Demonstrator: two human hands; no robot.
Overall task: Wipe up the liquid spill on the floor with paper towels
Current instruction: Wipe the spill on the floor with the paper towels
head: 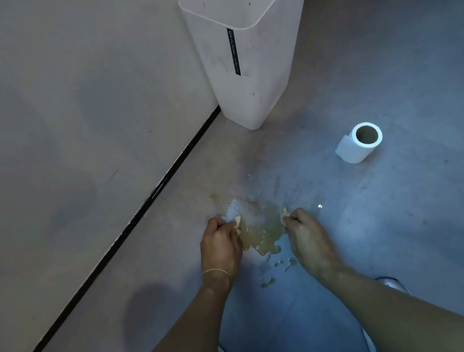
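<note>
Grip of left hand (219,246) pinches soaked towel wad (237,222); right hand (308,238) pinches second wad (284,215). Yellow spill (263,235) on floor (408,210) between hands, long axis 12-to-6; both equally near. Paper roll (360,143) at 1 o'clock, nearer right hand.

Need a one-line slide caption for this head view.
Left hand and right hand each pinch wet paper towel at the yellowish spill, paper roll and white bin beyond.
</note>
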